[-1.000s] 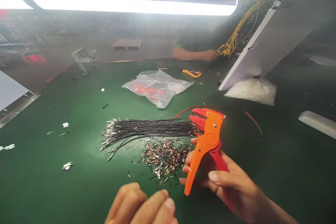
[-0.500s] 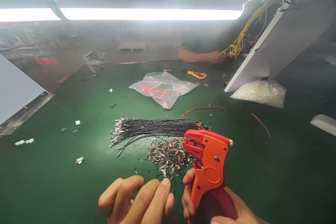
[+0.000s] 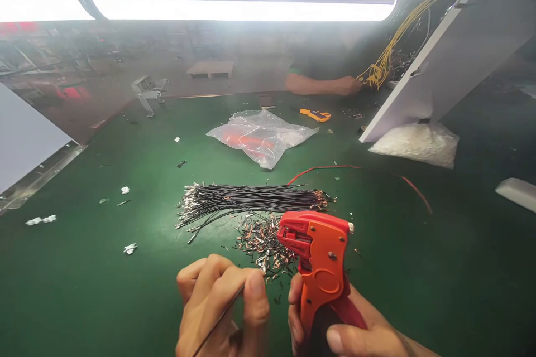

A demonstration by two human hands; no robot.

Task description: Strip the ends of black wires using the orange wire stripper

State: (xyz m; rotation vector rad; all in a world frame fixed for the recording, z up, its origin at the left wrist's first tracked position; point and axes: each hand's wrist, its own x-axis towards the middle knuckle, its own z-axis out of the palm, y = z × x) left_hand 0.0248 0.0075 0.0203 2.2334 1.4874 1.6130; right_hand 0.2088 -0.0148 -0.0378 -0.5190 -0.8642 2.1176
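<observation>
1 thin black wire, likely light, springy, best gripped near its end, is held above the green tabletop in the left hand, fingers pinched, the right hand curled around a pistol-shaped orange-and-red stripper.

- The place looks like a workshop for wires.
- The big green table has black wires and lots of cut bits on it.
- A long lamp shines above.
- An orange and red tool is up close; a yellow tool lies farther back.
- Across the table, another person's arm is near yellow wires.
</observation>
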